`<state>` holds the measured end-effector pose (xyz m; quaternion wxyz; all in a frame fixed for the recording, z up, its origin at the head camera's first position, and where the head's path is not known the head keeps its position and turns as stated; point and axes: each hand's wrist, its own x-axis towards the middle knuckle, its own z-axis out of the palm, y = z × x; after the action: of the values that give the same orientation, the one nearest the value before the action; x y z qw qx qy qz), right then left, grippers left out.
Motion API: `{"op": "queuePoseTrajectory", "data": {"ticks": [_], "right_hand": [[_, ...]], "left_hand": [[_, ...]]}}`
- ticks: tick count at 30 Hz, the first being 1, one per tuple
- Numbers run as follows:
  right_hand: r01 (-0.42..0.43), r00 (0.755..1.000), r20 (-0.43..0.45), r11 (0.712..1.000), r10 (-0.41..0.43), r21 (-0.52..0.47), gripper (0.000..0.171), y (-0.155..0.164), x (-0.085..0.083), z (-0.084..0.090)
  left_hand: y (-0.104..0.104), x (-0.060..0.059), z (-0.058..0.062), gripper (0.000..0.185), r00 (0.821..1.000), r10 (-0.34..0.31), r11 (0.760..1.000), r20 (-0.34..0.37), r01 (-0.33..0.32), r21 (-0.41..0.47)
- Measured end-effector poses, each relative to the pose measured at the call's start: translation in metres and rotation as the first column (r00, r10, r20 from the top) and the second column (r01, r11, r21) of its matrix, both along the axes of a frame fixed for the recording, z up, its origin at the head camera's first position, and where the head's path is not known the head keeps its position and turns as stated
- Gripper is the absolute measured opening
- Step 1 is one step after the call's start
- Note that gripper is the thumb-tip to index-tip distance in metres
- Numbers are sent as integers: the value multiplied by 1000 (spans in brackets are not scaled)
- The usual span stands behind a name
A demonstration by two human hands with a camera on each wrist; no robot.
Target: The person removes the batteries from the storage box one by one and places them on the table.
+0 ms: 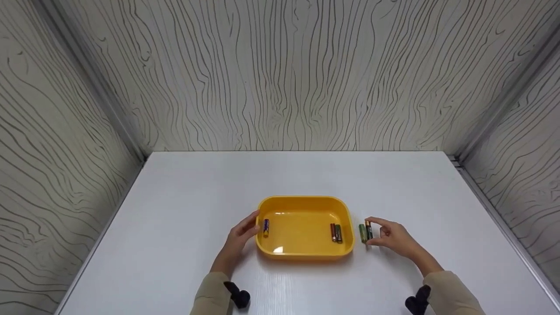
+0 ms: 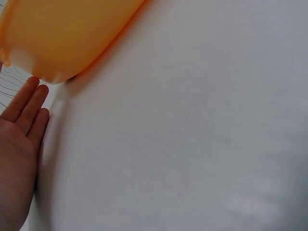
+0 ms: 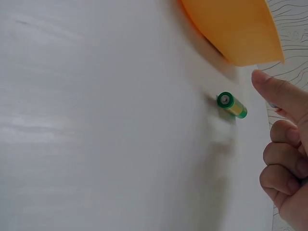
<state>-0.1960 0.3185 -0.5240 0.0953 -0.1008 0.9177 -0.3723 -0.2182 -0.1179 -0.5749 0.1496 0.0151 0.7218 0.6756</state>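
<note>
At its left rim my left hand (image 1: 238, 236) holds a yellow tray (image 1: 302, 253), thumb over the edge. In the left wrist view, straight fingers (image 2: 31, 103) lie against the tray's outer wall. Right of the tray my right hand (image 1: 393, 238) pinches a dark battery with a copper-coloured end (image 1: 369, 229), thumb and index finger at its two ends. Beside it a green battery (image 3: 232, 105) lies on the table. The hand's other fingers (image 3: 281, 156) are curled in, and the thumb mostly hides the pinched battery in the right wrist view.
Inside the tray, a blue and yellow battery (image 1: 266, 228) lies at the left. A red battery (image 1: 333, 232) and a dark green one (image 1: 338, 233) lie side by side at the right. The white table (image 1: 183, 197) meets patterned panels (image 1: 280, 78) at the back and sides.
</note>
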Motion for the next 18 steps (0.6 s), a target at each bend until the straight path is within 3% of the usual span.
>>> {"op": "queuePoseTrajectory", "data": {"ticks": [11, 18], "right_hand": [[52, 997, 52, 997, -55, 54, 65, 4, -3, -11], [78, 992, 95, 996, -82, 38, 67, 5, -5, -15]], "left_hand": [[0, 2, 1, 57, 1000, -10, 1000, -19, 11, 23], [0, 3, 3, 55, 1000, -5, 1000, -7, 5, 20]]}}
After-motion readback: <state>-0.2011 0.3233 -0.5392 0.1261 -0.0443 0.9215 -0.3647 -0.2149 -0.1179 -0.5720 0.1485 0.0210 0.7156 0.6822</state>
